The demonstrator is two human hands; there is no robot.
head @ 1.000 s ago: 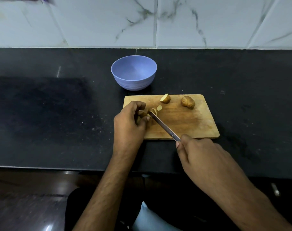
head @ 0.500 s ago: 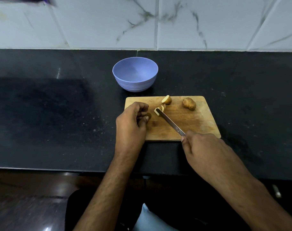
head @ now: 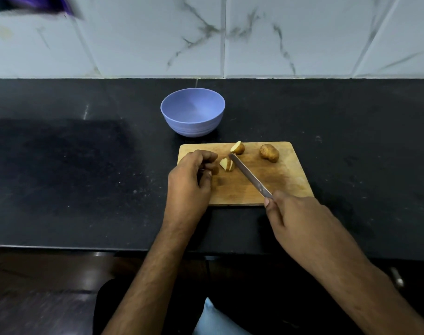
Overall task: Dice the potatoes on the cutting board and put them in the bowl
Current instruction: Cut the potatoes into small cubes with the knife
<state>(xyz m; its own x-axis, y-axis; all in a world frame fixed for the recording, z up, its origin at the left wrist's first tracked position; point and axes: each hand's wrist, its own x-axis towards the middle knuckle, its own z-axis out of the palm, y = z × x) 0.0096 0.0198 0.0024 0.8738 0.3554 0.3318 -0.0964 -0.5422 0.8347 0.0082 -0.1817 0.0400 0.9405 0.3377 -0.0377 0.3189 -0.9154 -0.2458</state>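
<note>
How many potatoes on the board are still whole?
1: the whole potato lies at the cutting board's far right. The rest are cut pieces near the knife tip; the left hand may hide more.

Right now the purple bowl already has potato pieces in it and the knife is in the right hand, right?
Not quite. The head view shows the purple bowl empty; the cut potato pieces lie on the cutting board. The knife is indeed in the right hand.
</note>
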